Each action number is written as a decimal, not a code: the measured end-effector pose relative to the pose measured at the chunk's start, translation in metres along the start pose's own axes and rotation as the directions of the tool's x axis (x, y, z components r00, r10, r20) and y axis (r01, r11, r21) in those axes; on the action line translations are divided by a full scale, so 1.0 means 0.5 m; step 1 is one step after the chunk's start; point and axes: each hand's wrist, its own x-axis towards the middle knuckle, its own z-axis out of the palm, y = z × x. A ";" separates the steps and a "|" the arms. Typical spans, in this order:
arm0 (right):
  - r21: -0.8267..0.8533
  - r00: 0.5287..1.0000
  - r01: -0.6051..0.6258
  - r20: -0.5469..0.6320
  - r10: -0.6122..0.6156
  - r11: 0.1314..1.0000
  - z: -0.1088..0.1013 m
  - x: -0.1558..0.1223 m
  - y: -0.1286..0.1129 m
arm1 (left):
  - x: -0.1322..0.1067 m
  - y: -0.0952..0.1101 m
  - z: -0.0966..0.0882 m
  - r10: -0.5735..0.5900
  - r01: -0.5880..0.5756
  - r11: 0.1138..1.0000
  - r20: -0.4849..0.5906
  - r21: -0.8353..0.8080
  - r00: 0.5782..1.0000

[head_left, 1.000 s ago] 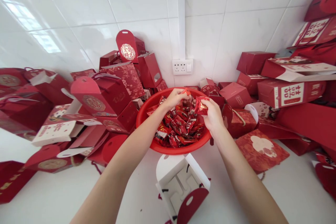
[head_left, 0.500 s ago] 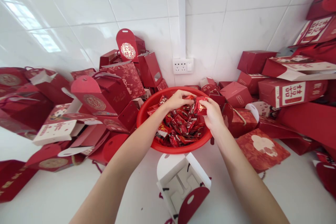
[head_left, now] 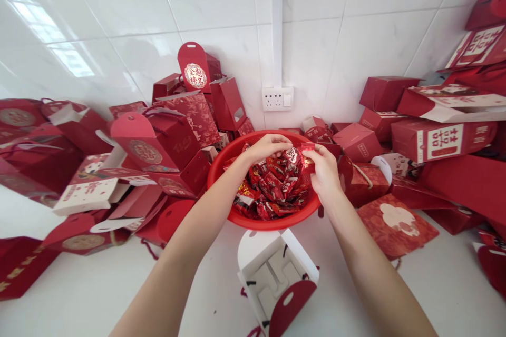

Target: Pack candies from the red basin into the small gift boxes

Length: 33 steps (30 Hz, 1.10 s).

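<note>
A red plastic basket [head_left: 216,181] holds many red wrapped candies [head_left: 272,187]. Over its far left part, my left hand [head_left: 269,148] has its fingers bent and closed at a candy with a white-lettered wrapper [head_left: 291,156]; the thumb side is partly hidden. My right hand [head_left: 324,166] pinches shiny red candy packets [head_left: 308,155] above the basket's right side, thumb and fingers closed on them. On the table in front of the basket stands an open gift box [head_left: 272,274], white inside, with a red flap and dark cord ends.
Red gift boxes [head_left: 156,139] are heaped on the left. More boxes [head_left: 443,139] pile up on the right, some with white panels. Behind the basket, a socket plate [head_left: 278,99] sits on the white tiled wall [head_left: 221,0]. The white table [head_left: 213,284] extends in front.
My left fingers have shifted slightly, and a white-lettered candy now shows beneath them. The right hand has moved a little, still holding its red packets. The view has shifted slightly.
</note>
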 end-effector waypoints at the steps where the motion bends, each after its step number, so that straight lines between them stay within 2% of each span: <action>1: 0.007 1.000 0.000 -0.010 0.000 1.000 0.001 0.000 0.000 | -0.001 0.003 -0.002 -0.002 0.002 0.999 -0.003 -0.037 1.000; 4: 0.022 0.999 0.012 -0.035 -0.011 1.000 0.002 0.000 0.000 | -0.006 0.010 -0.012 -0.011 0.011 0.997 0.002 -0.075 1.000; 9: 0.039 0.997 0.033 -0.065 -0.030 0.999 0.003 -0.001 -0.003 | -0.014 0.014 -0.027 -0.024 0.024 1.000 0.118 0.004 0.993; 11: 0.043 0.997 0.043 -0.065 -0.040 0.998 0.002 0.001 -0.004 | -0.015 0.013 -0.029 0.010 -0.012 1.000 0.114 0.019 0.993; 15: 0.036 0.997 0.037 -0.065 -0.034 0.999 0.001 0.004 -0.004 | -0.009 0.013 -0.027 0.115 -0.116 0.993 -0.033 -0.013 0.993; 18: 0.042 0.999 0.010 -0.040 -0.008 0.999 0.002 0.003 -0.004 | -0.007 0.014 -0.025 0.168 -0.176 0.984 -0.166 -0.031 0.972; 20: 0.036 1.000 -0.006 -0.021 0.007 0.999 0.003 0.001 -0.004 | -0.008 0.014 -0.024 0.145 -0.153 0.988 -0.163 -0.034 0.976; 24: 0.017 1.000 0.003 -0.024 -0.002 1.000 0.002 -0.002 -0.005 | -0.016 0.018 -0.023 0.045 -0.044 0.998 0.007 -0.048 0.999; 26: 0.013 0.999 0.012 -0.032 -0.011 1.000 0.001 -0.002 -0.004 | -0.021 0.023 -0.022 0.026 -0.022 0.997 0.046 -0.074 0.999; 30: -0.003 1.000 0.018 -0.022 -0.018 1.000 -0.001 0.000 -0.002 | -0.034 0.045 -0.014 -0.057 0.065 0.991 0.068 -0.117 0.996; 33: -0.007 1.000 0.019 -0.002 -0.019 1.000 0.004 -0.004 -0.004 | -0.051 0.062 -0.005 -0.098 0.100 0.982 0.020 -0.162 0.995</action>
